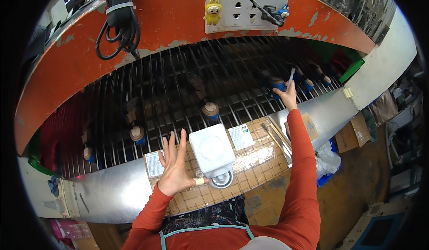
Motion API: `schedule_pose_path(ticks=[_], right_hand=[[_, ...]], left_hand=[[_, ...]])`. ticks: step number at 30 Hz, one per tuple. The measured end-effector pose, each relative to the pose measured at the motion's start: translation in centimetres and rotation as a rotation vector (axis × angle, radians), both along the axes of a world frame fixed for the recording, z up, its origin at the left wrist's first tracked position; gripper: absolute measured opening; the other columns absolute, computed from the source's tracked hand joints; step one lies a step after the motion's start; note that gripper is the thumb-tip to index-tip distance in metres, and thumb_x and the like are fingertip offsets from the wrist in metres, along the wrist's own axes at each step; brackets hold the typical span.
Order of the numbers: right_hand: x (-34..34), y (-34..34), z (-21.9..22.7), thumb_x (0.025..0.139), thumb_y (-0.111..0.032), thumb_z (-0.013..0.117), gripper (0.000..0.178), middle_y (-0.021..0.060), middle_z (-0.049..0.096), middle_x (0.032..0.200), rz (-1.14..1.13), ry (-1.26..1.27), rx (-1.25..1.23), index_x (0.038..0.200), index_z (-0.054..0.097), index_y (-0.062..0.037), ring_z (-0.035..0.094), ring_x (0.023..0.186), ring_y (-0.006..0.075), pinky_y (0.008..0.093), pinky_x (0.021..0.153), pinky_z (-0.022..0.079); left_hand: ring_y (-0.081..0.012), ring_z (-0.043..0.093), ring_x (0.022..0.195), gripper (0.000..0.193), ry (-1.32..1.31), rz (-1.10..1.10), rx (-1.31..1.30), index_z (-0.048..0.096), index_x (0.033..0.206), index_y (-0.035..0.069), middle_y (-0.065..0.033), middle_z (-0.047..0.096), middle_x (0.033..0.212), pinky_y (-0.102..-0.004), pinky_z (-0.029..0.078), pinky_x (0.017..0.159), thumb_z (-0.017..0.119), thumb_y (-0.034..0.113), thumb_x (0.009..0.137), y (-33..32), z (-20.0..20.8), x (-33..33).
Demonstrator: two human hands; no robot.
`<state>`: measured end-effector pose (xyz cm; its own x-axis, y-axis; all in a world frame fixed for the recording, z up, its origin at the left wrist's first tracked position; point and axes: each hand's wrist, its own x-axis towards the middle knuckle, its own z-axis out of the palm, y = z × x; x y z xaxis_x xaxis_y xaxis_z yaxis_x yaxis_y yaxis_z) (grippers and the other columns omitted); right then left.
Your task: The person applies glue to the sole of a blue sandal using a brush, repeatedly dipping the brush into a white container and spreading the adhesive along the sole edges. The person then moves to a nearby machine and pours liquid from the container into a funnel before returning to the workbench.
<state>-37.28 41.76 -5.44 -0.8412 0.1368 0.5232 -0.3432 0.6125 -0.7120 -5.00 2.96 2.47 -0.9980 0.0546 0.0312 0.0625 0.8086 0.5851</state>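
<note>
My left hand (175, 172) has its fingers spread beside a white boxy object (212, 148) with rounded corners and a round ring on its face. A tan bandage wraps the thumb, whose tip is at the rim of a small round cup (222, 180) with a grey inside. I cannot tell whether they touch. Stretched out over the metal rods, my right hand (288, 96) is closed on a blue cup-shaped piece (276, 84) with a tan top. A thin pale stick (291, 77) rises between its fingers; its kind does not show.
Several similar blue pieces (137, 134) stand along the rods (178, 84). Printed cards (241, 137) and thin sticks (279, 136) lie on the brown board (254, 169). An orange panel (174, 8) with a socket plate (246, 9) and a hanging black cable (119, 26) borders the far side.
</note>
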Motion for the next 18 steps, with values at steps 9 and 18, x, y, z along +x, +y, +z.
schedule_pose_path(ticks=[9,18], right_hand=[[3.3,1.0,-0.6,0.082,-0.029,0.073,0.042,0.024,0.063,0.084,-0.068,-0.066,0.327,0.092,0.044,-0.0004,0.06,0.082,0.0457,0.0479,0.067,0.047],[25.8,-6.5,-2.3,0.097,-0.029,0.049,0.03,0.024,0.058,0.089,-0.058,-0.257,0.566,0.094,0.058,0.0003,0.057,0.081,0.0425,0.0514,0.071,0.045]], left_hand=[[-0.0535,0.002,0.141,0.151,0.112,-0.132,0.14,-0.004,0.154,0.012,-0.0316,0.002,0.153,-0.0654,0.011,0.109,0.094,0.034,0.042,0.6,-1.7,-1.2],[-0.0446,0.026,0.137,0.141,0.262,-0.211,0.344,-0.006,0.153,0.01,-0.0276,0.019,0.145,-0.0499,0.026,0.113,0.087,0.023,0.047,1.0,-3.2,-2.7]])
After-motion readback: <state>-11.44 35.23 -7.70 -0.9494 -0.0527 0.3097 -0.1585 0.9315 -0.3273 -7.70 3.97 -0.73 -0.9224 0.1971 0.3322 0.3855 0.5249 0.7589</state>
